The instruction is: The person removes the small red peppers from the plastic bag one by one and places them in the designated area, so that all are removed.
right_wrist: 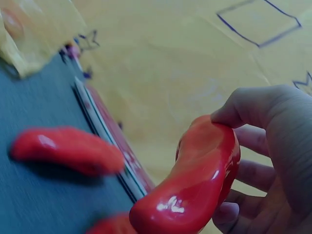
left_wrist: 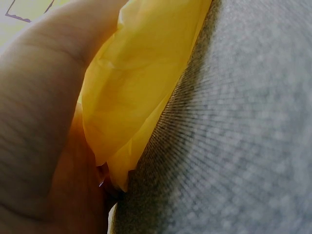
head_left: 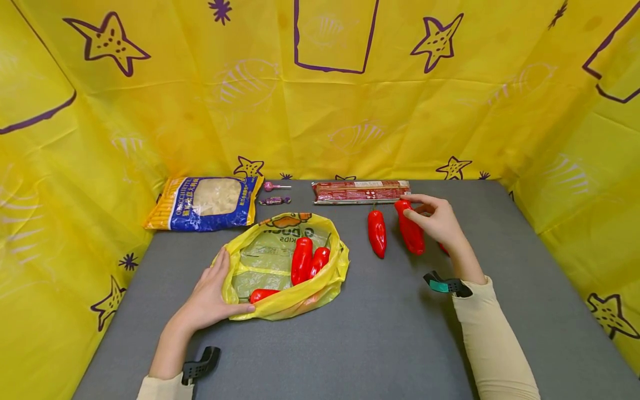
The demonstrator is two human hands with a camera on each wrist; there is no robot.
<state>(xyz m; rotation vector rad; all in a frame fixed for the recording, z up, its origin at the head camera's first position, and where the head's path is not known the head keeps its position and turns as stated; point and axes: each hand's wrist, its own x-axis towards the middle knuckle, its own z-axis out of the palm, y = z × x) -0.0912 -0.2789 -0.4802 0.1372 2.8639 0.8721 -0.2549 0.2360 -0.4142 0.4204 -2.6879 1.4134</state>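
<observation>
A yellow plastic bag (head_left: 280, 266) lies open on the grey table (head_left: 380, 333), with three red peppers (head_left: 301, 260) inside. My left hand (head_left: 222, 289) grips the bag's near left rim, thumb under the edge. In the left wrist view the palm (left_wrist: 39, 122) presses against the bag (left_wrist: 131, 87). My right hand (head_left: 422, 215) holds a red pepper (head_left: 411, 233) by its top end, just off the table; the right wrist view shows the fingers curled round this pepper (right_wrist: 195, 190). A second pepper (head_left: 377, 233) lies to its left. A third one (head_left: 443, 248) is mostly hidden behind my right wrist.
A long red packet (head_left: 361, 191) lies at the back, just beyond my right hand. A blue and yellow pasta bag (head_left: 205, 203) sits at the back left, with a lollipop (head_left: 272, 186) and a wrapped sweet (head_left: 274, 200) beside it. Yellow cloth walls (head_left: 350, 111) enclose three sides.
</observation>
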